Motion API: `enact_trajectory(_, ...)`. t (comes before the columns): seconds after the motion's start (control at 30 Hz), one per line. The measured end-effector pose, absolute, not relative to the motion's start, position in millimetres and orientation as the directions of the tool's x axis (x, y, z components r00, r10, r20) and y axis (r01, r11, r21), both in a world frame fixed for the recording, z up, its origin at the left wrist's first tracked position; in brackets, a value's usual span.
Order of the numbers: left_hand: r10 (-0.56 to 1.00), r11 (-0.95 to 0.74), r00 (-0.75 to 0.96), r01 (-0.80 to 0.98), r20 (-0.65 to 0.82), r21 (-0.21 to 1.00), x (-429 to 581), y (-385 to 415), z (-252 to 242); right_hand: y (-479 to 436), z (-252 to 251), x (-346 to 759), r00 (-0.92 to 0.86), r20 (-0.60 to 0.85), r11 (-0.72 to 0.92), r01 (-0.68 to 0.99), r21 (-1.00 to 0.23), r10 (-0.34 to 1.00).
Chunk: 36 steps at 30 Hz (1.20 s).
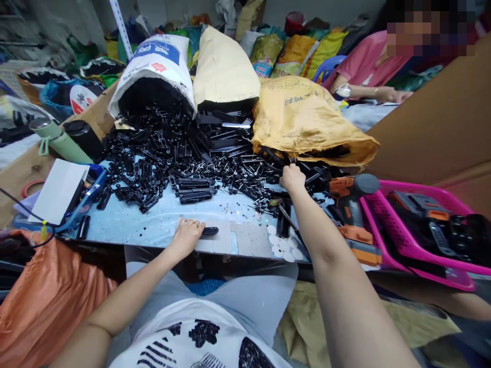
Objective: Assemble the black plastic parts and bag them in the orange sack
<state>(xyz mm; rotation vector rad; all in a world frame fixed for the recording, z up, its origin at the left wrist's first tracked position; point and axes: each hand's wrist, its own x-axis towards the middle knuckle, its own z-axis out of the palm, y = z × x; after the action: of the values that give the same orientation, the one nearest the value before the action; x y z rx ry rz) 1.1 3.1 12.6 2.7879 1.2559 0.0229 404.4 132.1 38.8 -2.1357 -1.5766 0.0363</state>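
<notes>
My left hand (186,236) rests low over the front of the table, its fingers closed on a black plastic part (210,231) whose rounded end sticks out to the right. My right hand (293,178) reaches forward to the mouth of the yellow sack (307,112), fingers closed among black pieces there; what they grip, if anything, is hidden. Just left of it spreads a heap of small black parts with silver pins (245,174). A short stack of long black parts (195,190) lies beyond my left hand.
White and cream sacks (222,66) spill black parts at the back. An orange power drill (351,204) stands right, beside a pink basket (406,245). White discs (282,245) lie at the front edge. A blue tray (95,179) is left. A person (360,66) sits back right.
</notes>
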Motion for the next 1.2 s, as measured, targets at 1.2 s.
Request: enact_trajectory(1.2, 0.723, -0.642, 0.689, 0.691, -0.036, 0.332, 17.8, 9.2, 13.0, -51.2, 29.1, 233.0, -0.434, -0.060, 0.435, 0.900, 0.016, 0.899)
